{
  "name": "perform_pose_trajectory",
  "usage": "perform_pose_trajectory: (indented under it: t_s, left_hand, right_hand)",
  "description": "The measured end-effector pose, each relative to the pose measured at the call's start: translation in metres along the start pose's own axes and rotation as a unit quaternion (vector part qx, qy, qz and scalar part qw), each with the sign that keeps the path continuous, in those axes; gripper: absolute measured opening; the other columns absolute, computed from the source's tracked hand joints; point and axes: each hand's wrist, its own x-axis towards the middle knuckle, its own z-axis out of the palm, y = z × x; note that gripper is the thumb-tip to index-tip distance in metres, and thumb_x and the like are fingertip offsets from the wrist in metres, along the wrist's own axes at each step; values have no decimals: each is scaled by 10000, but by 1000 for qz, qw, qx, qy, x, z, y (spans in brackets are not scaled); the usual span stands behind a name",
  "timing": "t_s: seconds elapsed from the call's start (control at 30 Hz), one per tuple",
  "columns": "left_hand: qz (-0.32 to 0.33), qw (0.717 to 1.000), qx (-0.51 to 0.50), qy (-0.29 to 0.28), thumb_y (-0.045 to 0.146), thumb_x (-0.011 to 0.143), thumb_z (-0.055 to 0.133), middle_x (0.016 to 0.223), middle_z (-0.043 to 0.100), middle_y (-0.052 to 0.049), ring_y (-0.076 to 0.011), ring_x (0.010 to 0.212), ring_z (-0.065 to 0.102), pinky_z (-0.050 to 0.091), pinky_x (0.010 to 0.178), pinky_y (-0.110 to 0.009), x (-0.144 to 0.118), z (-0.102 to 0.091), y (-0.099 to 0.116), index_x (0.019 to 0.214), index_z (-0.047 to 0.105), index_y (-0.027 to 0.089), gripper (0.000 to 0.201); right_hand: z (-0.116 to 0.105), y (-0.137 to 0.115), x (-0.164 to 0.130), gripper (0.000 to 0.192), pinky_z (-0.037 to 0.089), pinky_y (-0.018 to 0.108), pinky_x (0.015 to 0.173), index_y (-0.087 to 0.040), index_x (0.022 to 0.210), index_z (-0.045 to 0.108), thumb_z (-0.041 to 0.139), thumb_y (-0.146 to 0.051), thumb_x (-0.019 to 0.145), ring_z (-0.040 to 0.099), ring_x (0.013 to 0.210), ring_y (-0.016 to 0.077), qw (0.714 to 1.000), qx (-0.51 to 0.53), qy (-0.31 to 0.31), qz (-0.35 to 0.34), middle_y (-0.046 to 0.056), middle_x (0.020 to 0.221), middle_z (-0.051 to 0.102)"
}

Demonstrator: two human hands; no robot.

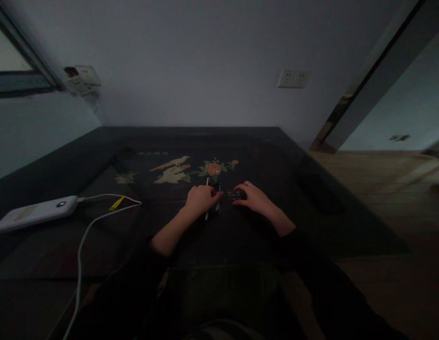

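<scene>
My left hand (201, 198) rests on the dark table (98, 156), fingers curled over a small dark object with pale edges (212, 210). My right hand (253, 197), a ring on one finger, grips a small black ridged piece (235, 194) just to the right of it. The two pieces sit close together between my hands; the dim light hides what they are and whether they touch. Both lie just below a painted bird and flower design (184, 172) on the tabletop.
A white power bank (35, 212) lies at the left of the table, with a white cable (81, 245) and a yellow tag (116, 204) trailing toward me. Wall sockets (293, 78) sit on the back wall, more sockets (81, 80) at the left. Wooden floor (382, 198) lies to the right.
</scene>
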Motion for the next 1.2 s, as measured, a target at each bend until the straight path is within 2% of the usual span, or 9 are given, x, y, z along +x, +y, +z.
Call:
perform_pose_trajectory:
  t_s: [0.2,0.43,1.03,1.2]
  left_hand:
    - [29,999,33,6,491,849,415,818,699,-114,-250,835,645,400,807,-357,-3,6,9,755,675,176,420]
    - [32,999,36,16,453,850,412,842,698,-125,-257,849,641,381,809,-372,-1,10,9,750,681,162,408]
    - [40,998,44,23,460,858,400,898,694,-122,-243,850,631,361,812,-363,-2,11,15,789,673,168,406]
    - [50,998,28,40,483,864,395,856,693,-108,-242,829,628,359,817,-371,-2,7,13,775,653,175,411]
  right_hand:
    - [0,-1,-1,399,403,270,723,-192,1067,605,733,-337,717,540,852,172,1000,1,7,11,60,991,521]
    - [-1,-3,-1,413,400,272,727,-190,1075,604,736,-341,713,543,854,172,1000,-6,5,11,57,986,522]
    - [-3,-2,-1,404,404,261,705,-193,1056,608,749,-322,700,531,814,161,1000,4,-5,3,46,958,508]
    - [-2,-1,-1,417,401,270,713,-187,1067,605,748,-325,701,534,823,168,1000,2,-5,2,53,965,512]
